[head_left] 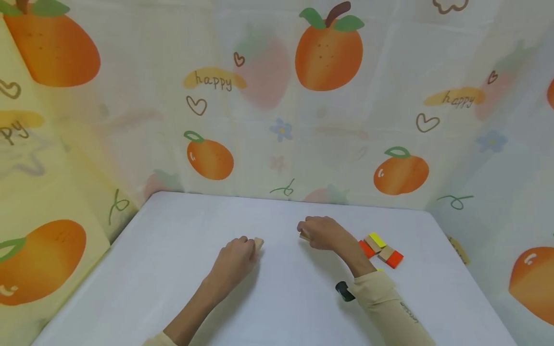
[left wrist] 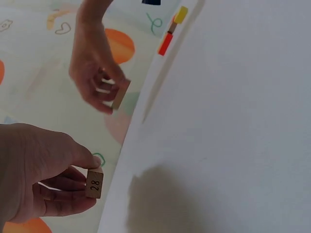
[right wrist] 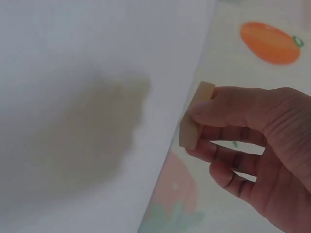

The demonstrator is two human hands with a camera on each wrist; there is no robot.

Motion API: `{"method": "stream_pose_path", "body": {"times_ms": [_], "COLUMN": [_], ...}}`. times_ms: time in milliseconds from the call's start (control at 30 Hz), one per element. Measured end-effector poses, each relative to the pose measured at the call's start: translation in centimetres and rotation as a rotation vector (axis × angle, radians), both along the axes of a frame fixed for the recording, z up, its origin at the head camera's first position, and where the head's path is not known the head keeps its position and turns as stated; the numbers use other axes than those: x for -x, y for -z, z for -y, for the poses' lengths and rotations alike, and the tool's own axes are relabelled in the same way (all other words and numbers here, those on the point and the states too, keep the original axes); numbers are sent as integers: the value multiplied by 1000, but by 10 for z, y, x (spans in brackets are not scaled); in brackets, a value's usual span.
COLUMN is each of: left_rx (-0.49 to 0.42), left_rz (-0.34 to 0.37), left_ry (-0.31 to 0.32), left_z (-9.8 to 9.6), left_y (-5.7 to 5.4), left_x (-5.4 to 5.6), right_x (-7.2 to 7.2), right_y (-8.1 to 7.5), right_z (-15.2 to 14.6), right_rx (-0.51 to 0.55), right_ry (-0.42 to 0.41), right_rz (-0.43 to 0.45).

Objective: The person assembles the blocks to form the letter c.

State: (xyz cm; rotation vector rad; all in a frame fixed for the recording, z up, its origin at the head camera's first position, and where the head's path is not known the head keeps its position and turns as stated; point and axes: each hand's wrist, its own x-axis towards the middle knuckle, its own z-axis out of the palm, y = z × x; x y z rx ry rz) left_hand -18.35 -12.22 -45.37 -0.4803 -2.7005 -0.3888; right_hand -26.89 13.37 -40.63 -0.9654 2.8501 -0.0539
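Note:
My left hand (head_left: 236, 259) pinches a small wooden block (head_left: 258, 243) above the white table. In the left wrist view that wooden block (left wrist: 95, 184) shows the number 28 on its end. To the right, my right hand (head_left: 321, 232) holds another wooden block (head_left: 304, 236) between thumb and fingers. The right wrist view shows this block (right wrist: 196, 115) as plain and light-coloured, with the thumb across it. Both blocks are held apart from each other, and shadows fall on the table below.
Several blocks with coloured parts lie right of my right arm, among them a yellow one (head_left: 377, 240) and a red one (head_left: 394, 259). A dark object (head_left: 345, 291) is beside the right sleeve. The white table (head_left: 285, 307) meets a fruit-printed cloth (head_left: 277, 158) behind.

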Motion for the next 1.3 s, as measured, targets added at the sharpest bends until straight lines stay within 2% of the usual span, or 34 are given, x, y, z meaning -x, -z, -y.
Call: {"method": "stream_pose_path", "body": {"times_ms": [100,233,333,500,767,1033,1300], "left_rx": [-38,-78,-112,-145,-107,-111,-135], "left_rz": [-9,33,81,108,83,87,108], "left_ry": [-39,-98,-130,-167,-184,-187,-172], "left_z": [-3,-7,-10,-13,-14,-13,-11], "left_y": [2,5,9,15,16,22,28], "left_x": [-7,-13,-14,-14,-13,-11,-12], "right_x": [4,10,12,15,19,22,24], "right_y": [4,12,18,22,20,24,36], "right_z": [14,31,43,66,87,110,121], "right_rx": [-7,-12,-3,-27,-48,-52,-64], "right_ry": [-42,-106,-123,-142,-182,-205,-174], "right_rz": [-24,-70,-95,-112,-128,-76,-7]}}
